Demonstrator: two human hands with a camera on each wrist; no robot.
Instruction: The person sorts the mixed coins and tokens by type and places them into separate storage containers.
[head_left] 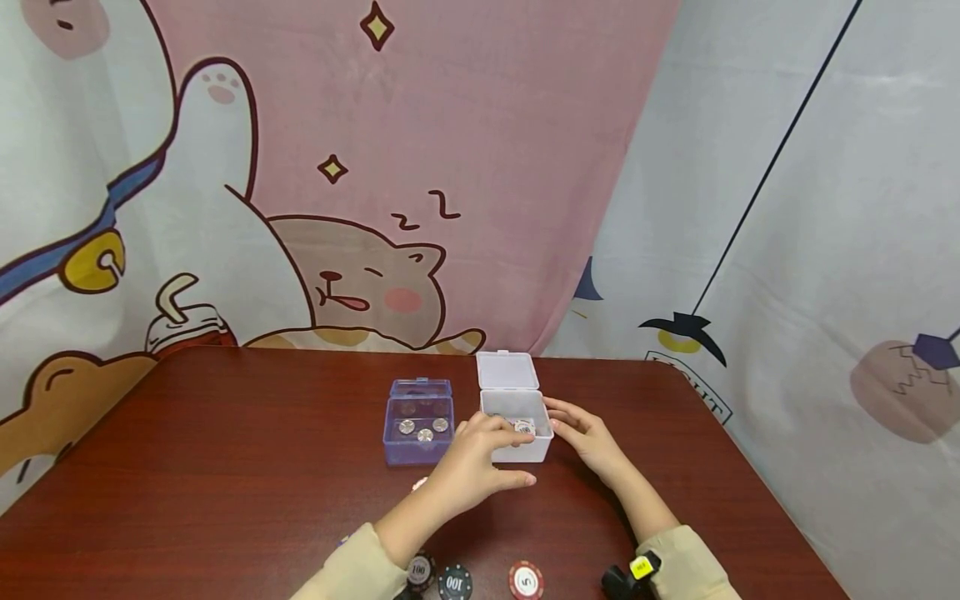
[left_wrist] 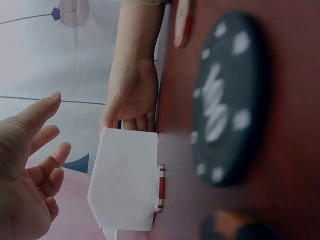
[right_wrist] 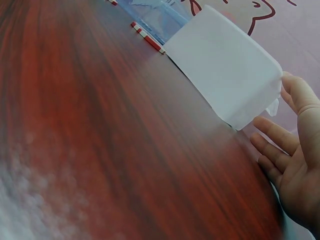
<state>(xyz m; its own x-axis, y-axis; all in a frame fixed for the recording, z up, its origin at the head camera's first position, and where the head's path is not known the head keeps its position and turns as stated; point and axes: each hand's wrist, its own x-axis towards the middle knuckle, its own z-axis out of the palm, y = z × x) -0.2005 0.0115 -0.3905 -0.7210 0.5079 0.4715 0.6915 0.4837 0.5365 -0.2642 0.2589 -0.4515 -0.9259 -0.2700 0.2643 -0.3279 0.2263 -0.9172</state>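
A white lidded box (head_left: 519, 450) stands on the table with its lid flipped up and back; a pale poker chip (head_left: 524, 427) shows inside. Over its front left reaches my left hand (head_left: 474, 462), thumb and fingers spread apart, and the left wrist view shows nothing held in that hand (left_wrist: 27, 175). My right hand (head_left: 592, 442) rests its fingertips against the box's right side, the thumb at the upper edge in the right wrist view. Left of the white box, a clear blue box (head_left: 417, 451), lid raised, contains several silvery round pieces. My left hand hides part of the white box's inside.
Near the front edge lie a red chip (head_left: 527, 580), a black chip (head_left: 455, 582) and another black chip (head_left: 421, 571) partly behind the left sleeve. A red-and-white chip (left_wrist: 161, 189) lies beside the white box. A patterned cloth (head_left: 525, 167) hangs behind the table (head_left: 225, 475).
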